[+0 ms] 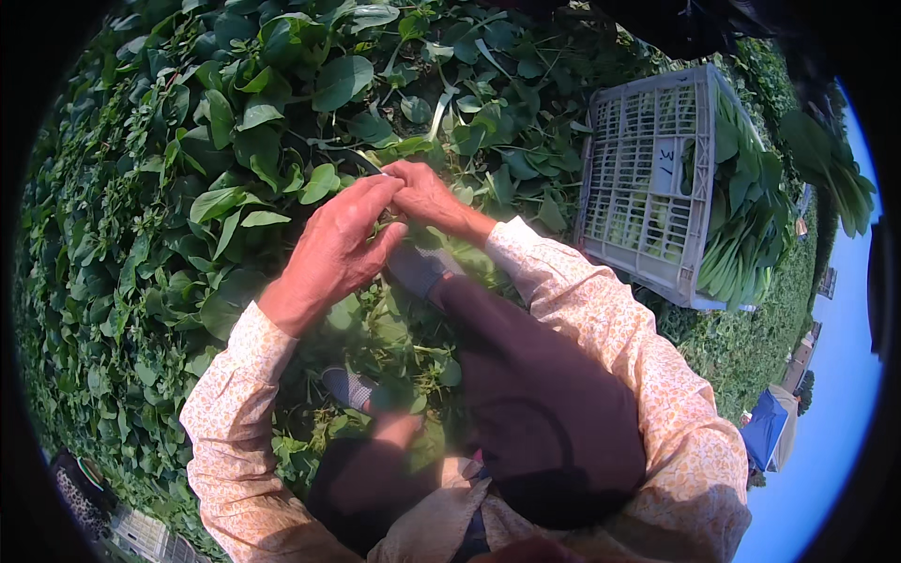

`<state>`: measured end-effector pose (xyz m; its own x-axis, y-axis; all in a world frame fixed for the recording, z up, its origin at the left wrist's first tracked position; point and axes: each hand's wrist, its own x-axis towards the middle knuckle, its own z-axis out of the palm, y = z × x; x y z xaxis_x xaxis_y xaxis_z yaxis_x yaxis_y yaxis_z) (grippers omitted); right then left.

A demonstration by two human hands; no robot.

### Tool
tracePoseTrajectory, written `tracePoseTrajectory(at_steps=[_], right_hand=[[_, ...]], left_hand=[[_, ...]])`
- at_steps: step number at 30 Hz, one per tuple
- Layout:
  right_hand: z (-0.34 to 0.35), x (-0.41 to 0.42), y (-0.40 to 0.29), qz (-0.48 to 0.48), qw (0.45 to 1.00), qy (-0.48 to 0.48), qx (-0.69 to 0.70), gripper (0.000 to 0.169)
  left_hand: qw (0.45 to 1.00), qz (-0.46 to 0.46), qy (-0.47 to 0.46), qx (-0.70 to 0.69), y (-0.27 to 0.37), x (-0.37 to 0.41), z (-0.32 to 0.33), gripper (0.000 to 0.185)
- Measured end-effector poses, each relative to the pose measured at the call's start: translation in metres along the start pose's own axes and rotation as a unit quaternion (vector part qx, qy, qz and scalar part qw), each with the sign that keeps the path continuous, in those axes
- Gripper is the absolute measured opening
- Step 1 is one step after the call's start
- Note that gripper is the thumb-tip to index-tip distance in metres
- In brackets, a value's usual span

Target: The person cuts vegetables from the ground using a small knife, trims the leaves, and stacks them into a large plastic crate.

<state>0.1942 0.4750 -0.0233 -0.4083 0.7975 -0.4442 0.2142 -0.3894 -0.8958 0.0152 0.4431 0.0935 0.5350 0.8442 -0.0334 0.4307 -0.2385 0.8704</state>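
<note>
My left hand [341, 243] arches over the low greens with its thumb apart from the fingers, and no object shows in it. Its fingertips meet the fingers of my right hand [426, 195]. From the right hand's curled fingers a narrow, dark, blade-like tool [367, 162] juts up and left; its handle is hidden in the grip. Leafy green plants [343, 83] with broad, rounded leaves grow just beyond both hands. A pale-stalked leafy green [442, 112] lies among loose leaves ahead of the right hand.
A plastic crate [644, 186], tilted in view, holds bunched leafy greens [746, 211] on the right. A person's dark clothing [686, 28] shows at the top, near a hanging bunch of greens [827, 165]. My shoes [348, 387] stand among the plants. Another crate [144, 531] sits lower left.
</note>
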Motion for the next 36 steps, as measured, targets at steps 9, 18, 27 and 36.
tracePoseTrajectory(at_steps=[9, 18, 27, 36], right_hand=[[-0.079, -0.208, -0.044, 0.019, 0.964, 0.241, -0.11, 0.044], [-0.095, -0.332, -0.022, -0.135, 0.889, 0.411, -0.147, 0.036], [-0.102, -0.43, -0.014, -0.168, 0.855, 0.467, -0.154, 0.034], [-0.236, -0.553, -0.011, -0.208, 0.703, 0.668, 0.123, 0.036]], left_hand=[[0.982, -0.014, -0.189, 0.005, 0.049, -0.07, 0.034, 0.044], [0.973, -0.044, -0.224, 0.024, 0.106, -0.105, 0.043, 0.044], [0.983, -0.003, -0.177, 0.047, 0.11, -0.11, 0.049, 0.031], [0.997, -0.019, 0.035, 0.06, 0.18, -0.065, 0.03, 0.043]])
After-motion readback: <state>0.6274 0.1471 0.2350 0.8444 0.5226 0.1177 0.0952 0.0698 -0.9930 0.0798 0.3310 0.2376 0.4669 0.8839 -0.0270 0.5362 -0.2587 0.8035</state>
